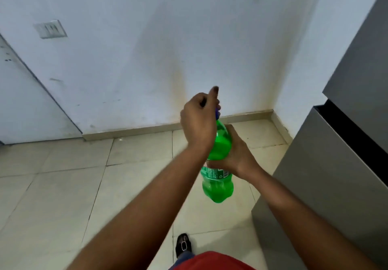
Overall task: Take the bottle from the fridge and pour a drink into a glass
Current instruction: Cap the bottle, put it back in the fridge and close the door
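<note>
A green plastic bottle (218, 183) with a blue cap (217, 113) hangs upright in mid-air over the tiled floor, in front of me. My right hand (237, 154) is wrapped around the bottle's middle, just above the label. My left hand (199, 120) is closed over the top of the bottle, fingers around the cap, which shows only as a sliver. The grey fridge (336, 164) stands shut at the right. No glass is in view.
A white wall (168, 49) with a switch plate (50, 29) faces me, with a skirting board at its foot. A pale door (25, 106) is at the left. Beige floor tiles (73, 185) lie below; my shoe (183, 245) shows at the bottom.
</note>
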